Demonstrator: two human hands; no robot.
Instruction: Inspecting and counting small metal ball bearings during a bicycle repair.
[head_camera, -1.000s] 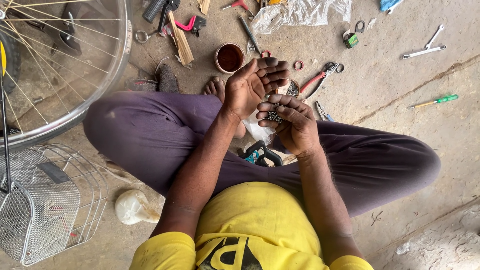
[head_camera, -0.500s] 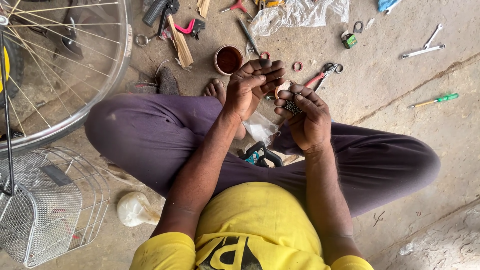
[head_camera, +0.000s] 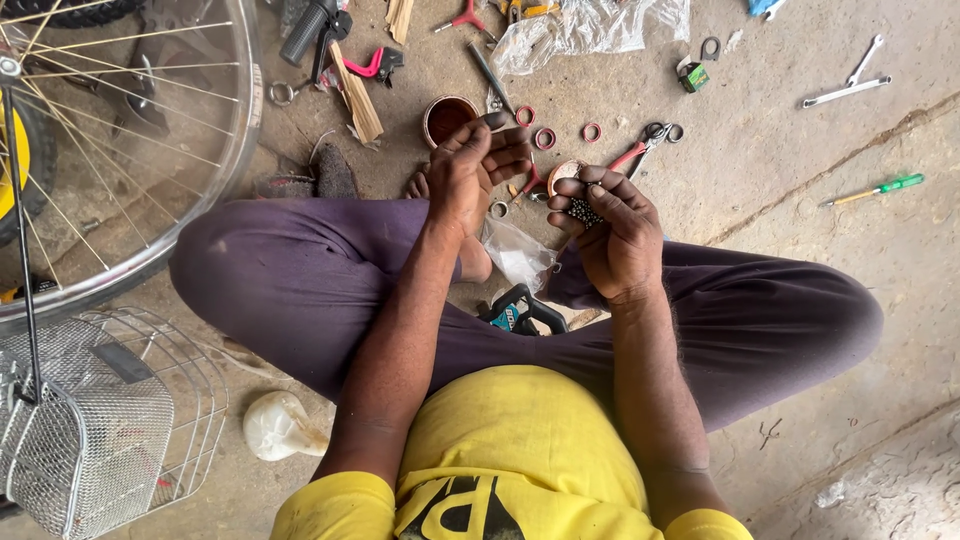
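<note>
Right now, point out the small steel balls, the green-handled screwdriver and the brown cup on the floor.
small steel balls (head_camera: 583, 212), head view, on the dark cluster cupped in the right hand (head_camera: 610, 235).
green-handled screwdriver (head_camera: 872, 191), head view, on the middle of its shaft.
brown cup (head_camera: 447, 118), head view, on its dark inside.

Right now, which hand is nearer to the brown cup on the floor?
Left. The left hand sits just below the brown cup, nearly touching; the right hand is farther off to the cup's right.
</note>
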